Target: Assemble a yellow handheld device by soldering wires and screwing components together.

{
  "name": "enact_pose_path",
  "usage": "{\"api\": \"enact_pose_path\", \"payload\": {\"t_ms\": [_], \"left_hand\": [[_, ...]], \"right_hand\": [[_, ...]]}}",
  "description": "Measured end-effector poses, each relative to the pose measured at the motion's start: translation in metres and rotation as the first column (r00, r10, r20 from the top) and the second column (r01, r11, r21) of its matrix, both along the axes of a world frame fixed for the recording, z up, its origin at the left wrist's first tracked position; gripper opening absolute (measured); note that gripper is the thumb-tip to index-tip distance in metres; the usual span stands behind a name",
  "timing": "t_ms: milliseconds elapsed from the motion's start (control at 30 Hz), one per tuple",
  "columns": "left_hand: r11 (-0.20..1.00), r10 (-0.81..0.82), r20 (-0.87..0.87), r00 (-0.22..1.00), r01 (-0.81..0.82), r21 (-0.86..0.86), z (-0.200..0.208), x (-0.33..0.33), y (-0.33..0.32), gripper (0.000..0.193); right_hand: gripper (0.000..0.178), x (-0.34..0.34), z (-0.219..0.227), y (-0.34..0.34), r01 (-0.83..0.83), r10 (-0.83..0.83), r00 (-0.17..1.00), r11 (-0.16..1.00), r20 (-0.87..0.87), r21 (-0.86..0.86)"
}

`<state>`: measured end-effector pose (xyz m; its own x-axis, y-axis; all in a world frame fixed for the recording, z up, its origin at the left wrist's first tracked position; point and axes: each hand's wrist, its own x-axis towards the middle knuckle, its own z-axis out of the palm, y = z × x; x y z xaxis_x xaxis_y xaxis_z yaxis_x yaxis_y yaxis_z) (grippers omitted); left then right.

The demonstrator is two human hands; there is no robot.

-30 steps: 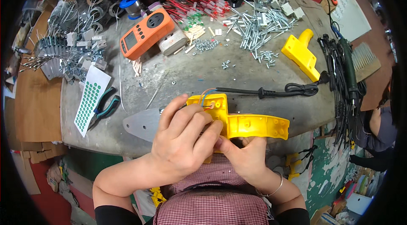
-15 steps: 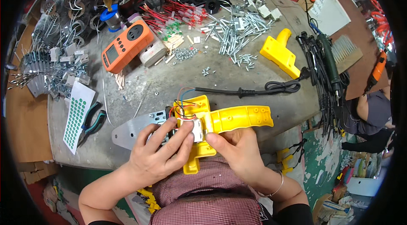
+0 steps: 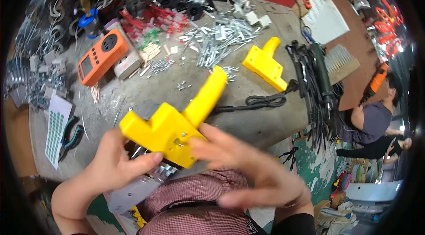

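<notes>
My left hand (image 3: 108, 162) grips a yellow plastic tool housing (image 3: 166, 124), its thumb on the near edge. The shell's smooth outer face is turned up and its curved handle points away to the far right. Small metal screws (image 3: 178, 142) show on that face. A grey metal plate (image 3: 133, 196) juts out below the housing toward my lap. My right hand (image 3: 254, 170), smeared by motion, has its fingers stretched out at the housing's right side and its thumb well apart. The shell's inside is hidden.
Beyond the housing lie a black power cord (image 3: 265, 100), a second yellow shell (image 3: 264, 67) and piles of screws (image 3: 217, 42). An orange meter (image 3: 102, 57) and pliers (image 3: 71, 137) are on the left. A green screwdriver (image 3: 321, 77) lies right. Another person (image 3: 374, 117) sits far right.
The housing has been flipped from its open, wired side to its outer face, and its handle has swung away from me. My right hand has come off the handle.
</notes>
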<state>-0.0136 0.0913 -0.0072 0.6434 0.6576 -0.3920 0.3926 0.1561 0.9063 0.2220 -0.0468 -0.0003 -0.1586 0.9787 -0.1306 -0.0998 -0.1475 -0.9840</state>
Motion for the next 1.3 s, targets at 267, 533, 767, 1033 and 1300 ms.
{"api": "enact_pose_path", "payload": {"t_ms": [267,533,767,1033,1300], "left_hand": [[0.953,-0.009,0.237,0.972,0.08,-0.292,-0.048,0.005,-0.009,0.04],[0.969,0.02,0.308,0.951,0.058,-0.242,-0.069,-0.005,-0.016,0.04],[0.96,0.027,0.348,0.937,0.073,-0.269,-0.065,-0.008,-0.017,0.038],[0.979,-0.01,0.372,0.928,0.084,-0.185,-0.068,-0.005,-0.013,0.035],[0.976,0.059,0.313,0.948,0.011,-0.217,-0.069,-0.009,-0.021,0.036]], "right_hand": [[0.058,0.341,-0.039,-0.035,0.483,-0.256,-0.36,0.772,0.897,0.414],[0.06,0.324,-0.032,-0.021,0.716,-0.698,0.603,0.687,0.386,0.124],[0.076,0.088,0.024,0.022,0.199,0.012,0.893,0.886,-0.449,0.418],[0.062,0.052,-0.008,0.028,0.38,-0.654,0.703,0.677,0.28,0.63],[0.096,0.049,-0.018,0.01,0.693,-0.756,0.655,0.592,-0.015,0.413]]}}
